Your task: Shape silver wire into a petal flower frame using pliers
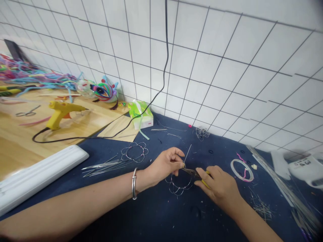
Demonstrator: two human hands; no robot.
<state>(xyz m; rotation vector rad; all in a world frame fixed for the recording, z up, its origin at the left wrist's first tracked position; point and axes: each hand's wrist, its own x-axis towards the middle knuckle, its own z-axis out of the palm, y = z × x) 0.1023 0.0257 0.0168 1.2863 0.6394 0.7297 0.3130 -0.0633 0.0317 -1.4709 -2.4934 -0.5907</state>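
My left hand pinches a thin wire piece at the upper edge of a flower-shaped wire ring. One wire end sticks up above the fingertips. In my right hand are pliers with yellow handles, their jaws touching the wire beside my left fingertips. The ring hangs or rests low between the two hands, its loops pointing outward. A second flower-shaped wire ring lies on the dark blue cloth, left of my left hand, near a bundle of straight wires.
A yellow glue gun and scissors lie on the wooden board at left. A tissue pack sits by the tiled wall, with a black cable crossing before it. Rightward are a tape-like ring, long wires and wire scraps.
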